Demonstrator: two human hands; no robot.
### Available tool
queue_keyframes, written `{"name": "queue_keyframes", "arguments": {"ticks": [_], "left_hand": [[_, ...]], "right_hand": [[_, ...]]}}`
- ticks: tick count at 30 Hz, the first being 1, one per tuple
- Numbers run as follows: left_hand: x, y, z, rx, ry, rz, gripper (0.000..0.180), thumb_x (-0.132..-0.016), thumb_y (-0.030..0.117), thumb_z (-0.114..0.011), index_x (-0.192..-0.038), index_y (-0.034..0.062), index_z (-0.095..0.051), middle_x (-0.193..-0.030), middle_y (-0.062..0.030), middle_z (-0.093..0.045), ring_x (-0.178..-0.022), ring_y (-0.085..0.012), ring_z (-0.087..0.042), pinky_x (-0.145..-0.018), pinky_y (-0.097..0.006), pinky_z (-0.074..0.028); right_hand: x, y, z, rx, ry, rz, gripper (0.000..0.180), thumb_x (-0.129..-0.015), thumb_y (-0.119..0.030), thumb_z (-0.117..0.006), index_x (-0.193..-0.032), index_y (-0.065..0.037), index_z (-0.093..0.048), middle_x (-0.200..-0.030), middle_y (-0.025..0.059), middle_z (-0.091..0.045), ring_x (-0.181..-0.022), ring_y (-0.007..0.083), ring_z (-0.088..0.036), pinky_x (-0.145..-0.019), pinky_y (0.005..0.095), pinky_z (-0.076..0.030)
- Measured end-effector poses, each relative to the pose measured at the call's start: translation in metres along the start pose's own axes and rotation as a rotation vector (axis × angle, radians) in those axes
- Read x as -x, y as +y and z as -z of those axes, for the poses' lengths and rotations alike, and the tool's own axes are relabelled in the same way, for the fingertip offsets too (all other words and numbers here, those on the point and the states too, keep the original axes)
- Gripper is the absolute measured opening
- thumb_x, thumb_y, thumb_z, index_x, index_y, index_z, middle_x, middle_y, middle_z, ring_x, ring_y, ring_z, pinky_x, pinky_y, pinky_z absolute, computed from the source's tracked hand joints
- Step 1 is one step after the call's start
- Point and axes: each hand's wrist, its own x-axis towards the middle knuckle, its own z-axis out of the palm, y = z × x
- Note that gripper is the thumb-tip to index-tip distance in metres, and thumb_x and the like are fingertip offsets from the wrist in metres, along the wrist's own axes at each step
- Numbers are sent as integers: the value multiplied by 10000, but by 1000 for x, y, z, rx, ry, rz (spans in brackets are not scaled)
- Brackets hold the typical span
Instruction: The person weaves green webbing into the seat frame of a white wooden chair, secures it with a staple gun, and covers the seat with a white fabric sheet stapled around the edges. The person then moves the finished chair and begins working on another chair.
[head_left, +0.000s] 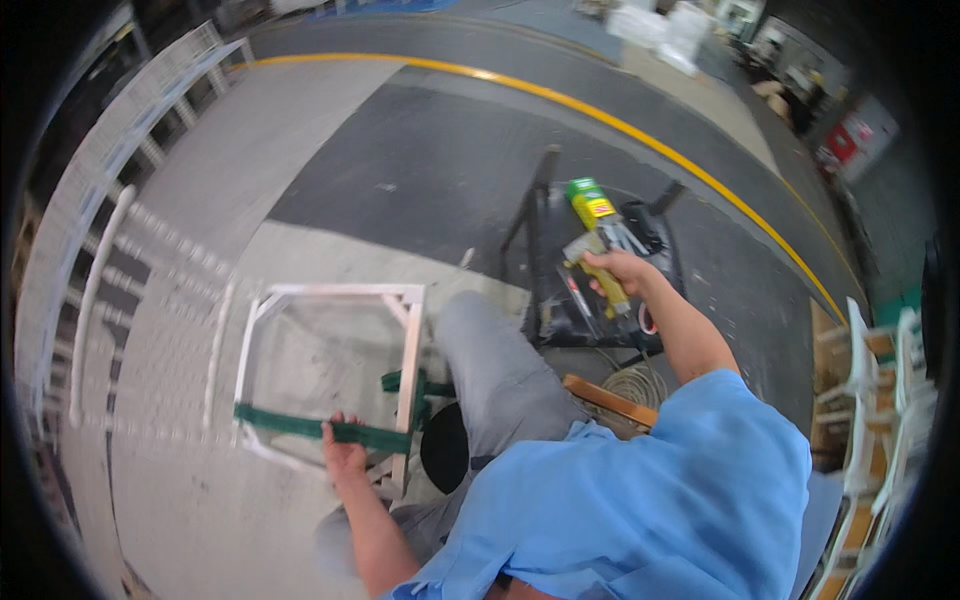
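A pale wooden seat frame stands in front of me, left of my knee. A dark green webbing strap crosses its near part from side to side, and more of it hangs bunched by the right rail. My left hand is closed on the strap near its middle, fingers over the band. On the right, my right hand grips a yellow tool with a grey head, seemingly a staple gun, above a black-topped stand. Blur hides its details.
A green and yellow box, a red and white pen-like item and a tape roll lie on the stand. A coiled hose is beside it. White slatted frames line the left; white chair frames stand right.
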Motion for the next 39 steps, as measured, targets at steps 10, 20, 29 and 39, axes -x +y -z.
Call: {"name": "queue_keyframes", "arguments": {"ticks": [10,20,29,39], "left_hand": [[101,-94,-18,137,-7,29,425,-1110,417,-425,-1187,35,-595,-1120,-118,-666,-1002,-349,-677,-932,-566,-568],[96,-134,-28,149,278,47,419,-1138,378,-347,-1390,59,-450,-1238,-161,-674,-985,-362,-690,-889,-571,-591],[51,-122,6,14,165,-130,452,-1137,379,-363,-1370,5,-465,-1311,-174,-651,-1014,-354,-692,-864,-535,-599],[54,-162,4,13,-30,-53,451,-1108,432,-453,-1304,36,-544,-1159,-130,-711,-1008,-295,-718,-883,-472,-609]], "right_hand": [[-38,-9,50,993,142,131,394,-916,-314,-776,-1098,18,-668,-843,77,-663,-639,175,-641,-554,327,-566],[7,-61,4,546,115,608,345,-992,-236,-697,-1267,-35,-643,-1094,43,-656,-912,132,-655,-672,292,-574],[32,9,-136,440,-382,553,265,-1030,-203,-645,-1233,-35,-670,-1039,63,-697,-843,134,-684,-713,271,-560],[6,144,-369,1044,-955,144,336,-1023,-311,-646,-1024,7,-753,-824,78,-716,-686,216,-659,-599,393,-515]]}}
